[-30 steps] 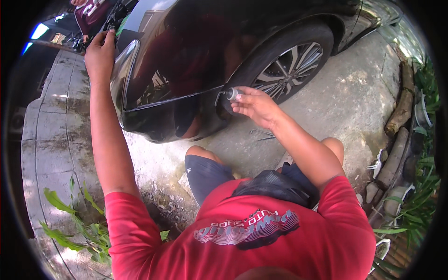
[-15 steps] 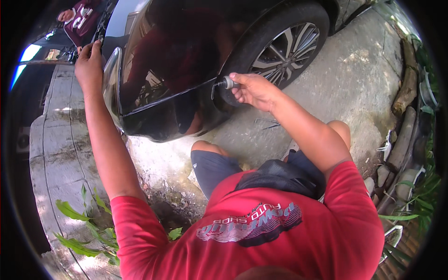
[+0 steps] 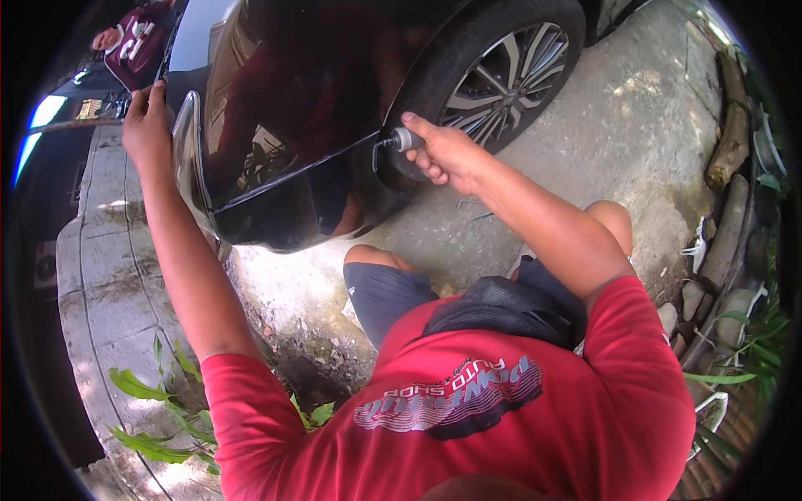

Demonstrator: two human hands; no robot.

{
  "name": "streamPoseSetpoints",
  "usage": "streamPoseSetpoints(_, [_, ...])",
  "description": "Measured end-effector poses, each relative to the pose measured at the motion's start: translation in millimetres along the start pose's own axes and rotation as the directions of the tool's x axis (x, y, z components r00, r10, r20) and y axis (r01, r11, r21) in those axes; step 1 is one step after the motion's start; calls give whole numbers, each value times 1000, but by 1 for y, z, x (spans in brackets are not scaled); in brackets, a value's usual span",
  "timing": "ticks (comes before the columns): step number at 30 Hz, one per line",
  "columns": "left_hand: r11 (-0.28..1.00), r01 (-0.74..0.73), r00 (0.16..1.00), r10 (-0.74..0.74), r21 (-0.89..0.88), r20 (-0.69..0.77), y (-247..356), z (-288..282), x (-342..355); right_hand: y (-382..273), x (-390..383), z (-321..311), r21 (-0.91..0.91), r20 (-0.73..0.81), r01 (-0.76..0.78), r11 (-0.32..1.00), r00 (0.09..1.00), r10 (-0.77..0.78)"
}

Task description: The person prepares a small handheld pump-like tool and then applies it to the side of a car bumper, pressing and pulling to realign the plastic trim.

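Note:
A black car's corner panel [image 3: 284,83] fills the upper middle, with a long seam leading toward the wheel arch. My left hand [image 3: 149,129] grips the panel's edge at the far left, beside a chrome-edged lamp [image 3: 185,150]. My right hand [image 3: 443,154] holds a small tool with a grey cylindrical body [image 3: 406,139] and a thin dark hooked end, held at the seam by the wheel arch. Its thumb rests raised over the tool. The hooked end is too small to tell whether it touches the paint.
The tyre and alloy wheel [image 3: 510,88] stand on concrete [image 3: 618,159]. Thin metal pieces [image 3: 469,203] lie under my right forearm. Logs [image 3: 727,117], stones and plants [image 3: 752,351] line the right; a paved ledge [image 3: 109,275] and leaves are left. Another person [image 3: 125,42] is at the top left.
The view has shifted, so the car and both hands sit farther left and higher. My right thumb has lifted slightly on the tool; both grips persist. The other person shows more fully.

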State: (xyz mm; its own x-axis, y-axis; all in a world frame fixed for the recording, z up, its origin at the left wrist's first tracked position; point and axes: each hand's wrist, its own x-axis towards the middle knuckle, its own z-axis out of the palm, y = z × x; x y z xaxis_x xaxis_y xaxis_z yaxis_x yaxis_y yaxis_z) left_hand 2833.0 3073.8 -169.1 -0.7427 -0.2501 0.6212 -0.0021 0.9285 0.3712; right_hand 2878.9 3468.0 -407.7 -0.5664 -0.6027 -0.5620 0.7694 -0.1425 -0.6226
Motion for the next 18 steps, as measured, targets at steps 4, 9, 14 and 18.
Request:
streamPoseSetpoints(4, [999,-33,999,34,27,-18,13,-1,-7,0,-6,0,248,111,95,964,986,-125])
streamPoseSetpoints(9, [985,-167,948,173,47,-267,32,-9,-23,-1,-3,-8,11,186,128,992,974,-128])
streamPoseSetpoints(14, [903,-429,854,414,23,-315,117,-2,-102,-24,-6,-24,-529,156,280,801,960,-232])
streamPoseSetpoints(18, [919,136,814,109,-369,570,183,30,-246,-18,-4,-21,-725,299,535,434,812,-502])
